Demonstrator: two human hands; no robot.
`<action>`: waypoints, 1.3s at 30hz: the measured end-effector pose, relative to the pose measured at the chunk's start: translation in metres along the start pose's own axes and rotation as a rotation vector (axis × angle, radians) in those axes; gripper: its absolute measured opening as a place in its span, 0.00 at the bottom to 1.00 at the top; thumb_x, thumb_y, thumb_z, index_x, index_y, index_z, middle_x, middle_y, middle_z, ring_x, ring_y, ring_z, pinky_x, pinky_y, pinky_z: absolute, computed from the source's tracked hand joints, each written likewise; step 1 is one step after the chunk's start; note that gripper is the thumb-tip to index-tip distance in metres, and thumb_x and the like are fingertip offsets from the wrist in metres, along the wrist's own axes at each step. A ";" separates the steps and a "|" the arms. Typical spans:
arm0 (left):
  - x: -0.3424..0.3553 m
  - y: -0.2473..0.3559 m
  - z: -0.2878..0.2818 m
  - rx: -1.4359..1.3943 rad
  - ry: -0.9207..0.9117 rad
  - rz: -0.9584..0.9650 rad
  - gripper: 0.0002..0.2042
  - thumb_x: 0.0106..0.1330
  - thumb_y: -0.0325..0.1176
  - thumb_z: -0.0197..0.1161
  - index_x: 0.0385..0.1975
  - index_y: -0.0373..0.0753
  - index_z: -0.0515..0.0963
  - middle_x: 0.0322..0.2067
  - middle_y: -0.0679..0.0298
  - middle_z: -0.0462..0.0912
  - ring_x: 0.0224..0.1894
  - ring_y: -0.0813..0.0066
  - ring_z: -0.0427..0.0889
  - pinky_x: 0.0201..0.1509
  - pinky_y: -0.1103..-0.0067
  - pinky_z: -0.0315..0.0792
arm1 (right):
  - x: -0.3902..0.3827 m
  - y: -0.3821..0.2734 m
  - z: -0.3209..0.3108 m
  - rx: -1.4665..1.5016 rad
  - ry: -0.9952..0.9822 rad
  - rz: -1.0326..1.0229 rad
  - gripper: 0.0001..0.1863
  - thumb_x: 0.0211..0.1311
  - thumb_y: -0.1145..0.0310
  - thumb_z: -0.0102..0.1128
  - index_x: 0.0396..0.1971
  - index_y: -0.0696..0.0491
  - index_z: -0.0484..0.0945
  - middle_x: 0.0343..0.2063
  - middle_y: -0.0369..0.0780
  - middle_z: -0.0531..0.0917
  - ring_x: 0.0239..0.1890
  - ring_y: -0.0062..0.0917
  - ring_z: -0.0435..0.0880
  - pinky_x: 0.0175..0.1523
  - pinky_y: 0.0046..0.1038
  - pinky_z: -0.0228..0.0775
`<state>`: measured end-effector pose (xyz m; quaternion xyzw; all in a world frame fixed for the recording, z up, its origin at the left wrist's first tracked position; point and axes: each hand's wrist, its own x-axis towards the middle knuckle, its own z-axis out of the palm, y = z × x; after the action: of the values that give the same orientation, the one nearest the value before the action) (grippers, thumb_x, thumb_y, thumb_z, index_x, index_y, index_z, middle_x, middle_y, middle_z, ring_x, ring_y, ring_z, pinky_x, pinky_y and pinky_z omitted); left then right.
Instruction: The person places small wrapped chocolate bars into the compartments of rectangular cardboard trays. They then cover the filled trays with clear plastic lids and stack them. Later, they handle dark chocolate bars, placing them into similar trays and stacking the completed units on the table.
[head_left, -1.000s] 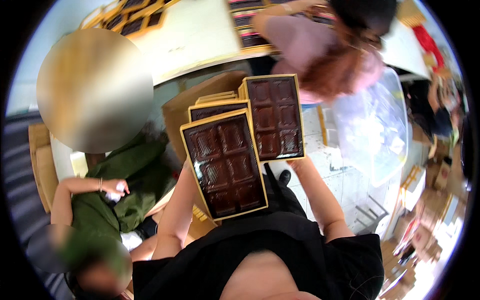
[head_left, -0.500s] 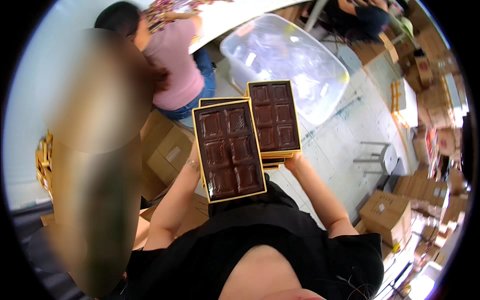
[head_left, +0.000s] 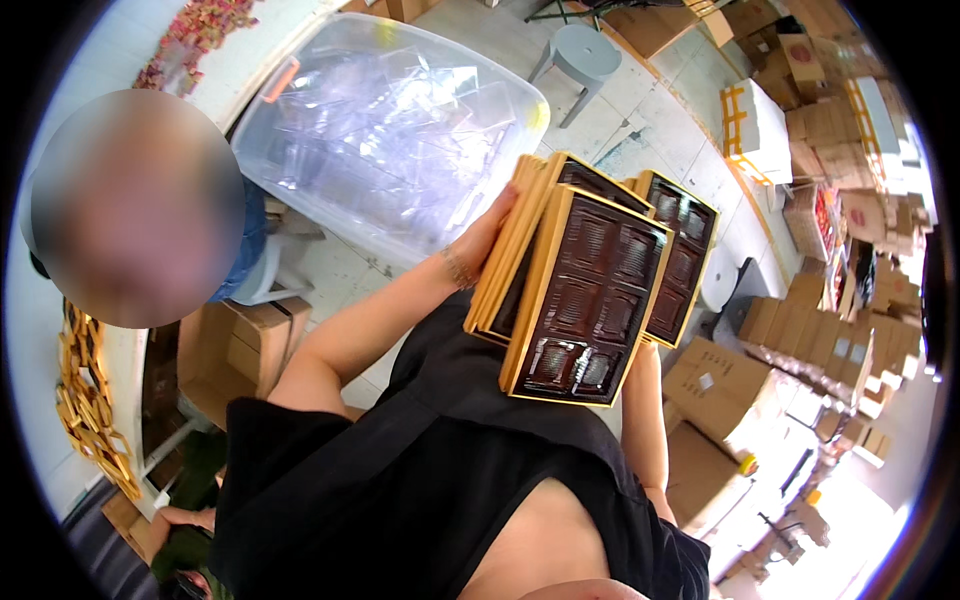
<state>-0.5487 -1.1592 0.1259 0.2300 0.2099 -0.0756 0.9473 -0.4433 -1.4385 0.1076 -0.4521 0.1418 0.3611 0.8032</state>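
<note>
Between my two hands is a stack of gold-edged boxes with glossy dark brown plastic trays, each tray divided into several square hollows. The boxes lie unevenly, fanned and tilted, and the front one covers much of the others. A further box of the same kind shows at the right of the stack. My left hand grips the left side of the stack, its fingers closed along the gold edges. My right hand is under the right part of the stack, mostly hidden by it; its forearm comes up from below.
A large clear plastic bin holding transparent plastic pieces stands ahead. A grey stool is beyond it. Cardboard boxes pile up at the right. A person sits at the left beside a white table, near an open carton.
My view has swung to the right, so the bin now appears further left. The stack, still in both hands, is now right of centre and tilted, showing its gold sides.
</note>
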 end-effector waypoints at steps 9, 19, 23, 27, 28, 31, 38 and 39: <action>0.240 0.103 0.089 -0.082 -0.021 0.055 0.36 0.65 0.67 0.43 0.59 0.41 0.69 0.52 0.57 0.78 0.49 0.72 0.80 0.51 0.75 0.76 | 0.180 -0.227 0.006 -0.180 0.097 0.036 0.22 0.71 0.53 0.42 0.56 0.50 0.70 0.51 0.38 0.77 0.51 0.30 0.78 0.54 0.36 0.73; 0.415 0.252 0.104 -0.226 -0.022 0.439 0.37 0.63 0.67 0.44 0.58 0.39 0.69 0.49 0.56 0.80 0.45 0.68 0.83 0.49 0.72 0.79 | 0.481 -0.388 0.160 -0.411 -0.234 0.105 0.23 0.71 0.51 0.42 0.56 0.50 0.69 0.52 0.38 0.77 0.52 0.30 0.77 0.55 0.36 0.73; 0.427 0.317 0.088 -0.331 0.090 0.543 0.36 0.65 0.66 0.44 0.58 0.40 0.69 0.48 0.56 0.80 0.46 0.69 0.83 0.48 0.72 0.79 | 0.561 -0.387 0.243 -0.465 -0.341 0.199 0.23 0.70 0.51 0.41 0.57 0.50 0.69 0.53 0.38 0.76 0.53 0.30 0.76 0.55 0.36 0.72; 0.428 0.385 0.045 -0.398 0.132 0.684 0.35 0.66 0.65 0.42 0.60 0.40 0.67 0.50 0.56 0.79 0.46 0.67 0.82 0.50 0.70 0.79 | 0.637 -0.350 0.332 -0.500 -0.429 0.308 0.24 0.70 0.51 0.41 0.57 0.50 0.69 0.53 0.38 0.76 0.53 0.30 0.76 0.56 0.37 0.72; 0.426 0.403 0.029 -0.396 0.118 0.715 0.35 0.66 0.65 0.42 0.61 0.40 0.67 0.52 0.56 0.77 0.48 0.66 0.81 0.52 0.69 0.78 | 0.654 -0.337 0.354 -0.502 -0.440 0.330 0.24 0.70 0.50 0.41 0.57 0.50 0.69 0.53 0.38 0.76 0.53 0.30 0.76 0.56 0.37 0.72; 0.414 0.468 -0.015 -0.367 0.158 0.800 0.36 0.66 0.65 0.42 0.62 0.40 0.66 0.54 0.55 0.76 0.51 0.66 0.80 0.53 0.68 0.77 | 0.705 -0.295 0.422 -0.512 -0.467 0.391 0.24 0.70 0.50 0.41 0.57 0.50 0.69 0.53 0.38 0.76 0.54 0.31 0.76 0.56 0.37 0.72; 0.384 0.646 -0.146 -0.419 0.352 0.806 0.35 0.69 0.63 0.37 0.63 0.39 0.64 0.54 0.57 0.75 0.53 0.69 0.78 0.55 0.73 0.76 | 0.828 -0.176 0.610 -0.507 -0.437 0.530 0.25 0.70 0.49 0.41 0.58 0.50 0.68 0.54 0.38 0.75 0.54 0.31 0.75 0.57 0.37 0.71; 0.375 0.677 -0.162 -0.379 0.343 0.814 0.36 0.69 0.63 0.36 0.63 0.38 0.64 0.54 0.57 0.75 0.53 0.69 0.78 0.55 0.74 0.76 | 0.842 -0.160 0.639 -0.495 -0.462 0.539 0.25 0.70 0.49 0.41 0.58 0.50 0.68 0.54 0.38 0.75 0.54 0.31 0.75 0.57 0.37 0.71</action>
<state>-0.1076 -0.5034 0.1060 0.1259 0.2662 0.3801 0.8768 0.1954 -0.5811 0.0928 -0.4854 -0.0195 0.6726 0.5582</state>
